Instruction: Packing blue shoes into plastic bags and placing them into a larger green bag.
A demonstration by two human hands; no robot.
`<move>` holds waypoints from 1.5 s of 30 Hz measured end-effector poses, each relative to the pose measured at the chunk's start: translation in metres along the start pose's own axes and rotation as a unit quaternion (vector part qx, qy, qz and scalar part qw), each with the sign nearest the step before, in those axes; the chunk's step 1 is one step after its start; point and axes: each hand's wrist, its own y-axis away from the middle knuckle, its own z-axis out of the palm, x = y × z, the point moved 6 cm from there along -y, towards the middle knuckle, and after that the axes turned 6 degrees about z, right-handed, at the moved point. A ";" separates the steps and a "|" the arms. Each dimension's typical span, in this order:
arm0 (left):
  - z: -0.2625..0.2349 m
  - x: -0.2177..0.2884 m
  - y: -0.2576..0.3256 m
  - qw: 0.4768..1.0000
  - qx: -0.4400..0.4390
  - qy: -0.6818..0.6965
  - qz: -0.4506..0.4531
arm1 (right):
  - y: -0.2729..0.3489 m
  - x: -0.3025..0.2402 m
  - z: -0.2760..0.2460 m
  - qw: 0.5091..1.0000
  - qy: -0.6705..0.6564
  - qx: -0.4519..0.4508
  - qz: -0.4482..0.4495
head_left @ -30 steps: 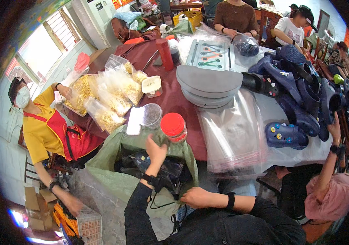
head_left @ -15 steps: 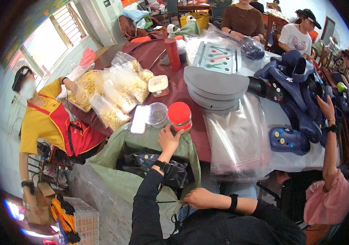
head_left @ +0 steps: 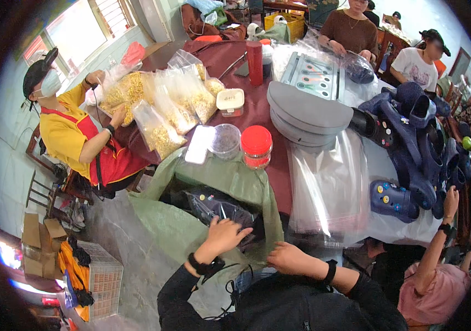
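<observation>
Progress looks early, by my read: your left hand (head_left: 225, 234) is inside the mouth of the green sack (head_left: 191, 220), fingers spread over a dark clear-wrapped bundle (head_left: 219, 207) lying in it, touching but not gripped. Your right hand (head_left: 285, 258) rests loosely curled at the sack's near edge, holding nothing; hands are apart. Ahead of them on the desk (head_left: 257, 116) stand a red-lidded jar (head_left: 256, 147) and a clear tub (head_left: 225, 140); to the right, a stack of clear bags (head_left: 324, 187) looks unfilled, dark blue clogs (head_left: 406, 160) beyond.
</observation>
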 end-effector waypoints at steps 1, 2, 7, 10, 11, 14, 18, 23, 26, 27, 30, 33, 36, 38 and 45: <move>0.000 -0.003 0.016 0.997 0.062 -0.049 -0.007 | -0.001 0.001 -0.001 1.000 0.007 -0.016 0.000; 0.010 -0.012 0.032 0.997 0.060 -0.047 -0.013 | -0.002 -0.002 -0.004 1.000 0.003 -0.018 -0.006; 0.024 -0.025 0.080 0.988 0.121 -0.004 0.092 | -0.007 -0.009 -0.016 0.997 -0.051 0.037 -0.046; 0.027 -0.030 0.105 0.999 -0.038 -0.028 0.016 | -0.011 -0.017 -0.024 0.994 -0.053 0.061 -0.068; 0.011 -0.029 0.118 0.999 0.028 -0.042 -0.003 | -0.011 -0.020 -0.026 0.993 -0.052 0.071 -0.078; -0.016 -0.033 0.135 0.990 0.082 -0.034 -0.111 | -0.009 -0.016 -0.024 0.995 -0.041 0.068 -0.056; -0.041 -0.029 0.135 0.958 0.135 -0.225 -0.117 | -0.004 -0.009 -0.021 0.995 -0.040 0.081 -0.031; -0.057 0.050 0.076 0.939 0.286 -0.160 0.104 | 0.008 -0.003 -0.029 0.988 -0.030 0.154 -0.015; -0.050 0.092 0.029 0.927 0.283 -0.092 0.228 | 0.020 0.006 -0.049 0.976 0.015 0.219 0.012; -0.047 0.104 0.014 0.921 0.275 -0.071 0.268 | 0.026 0.012 -0.052 0.971 0.033 0.236 0.037; -0.036 0.135 -0.033 0.910 0.277 -0.019 0.308 | 0.050 0.042 -0.057 0.960 0.029 0.247 0.128; -0.013 0.167 -0.067 0.897 0.271 -0.085 0.340 | 0.082 0.065 -0.061 0.942 0.056 0.257 0.210; 0.010 0.183 -0.090 0.897 0.251 -0.120 0.343 | 0.123 0.085 -0.071 0.912 0.064 0.299 0.275; 0.020 0.184 -0.097 0.895 0.246 -0.146 0.342 | 0.160 0.101 -0.088 0.857 0.022 0.349 0.380; 0.048 0.165 -0.111 0.918 0.184 -0.164 0.311 | 0.304 0.145 -0.142 0.486 0.198 0.664 0.533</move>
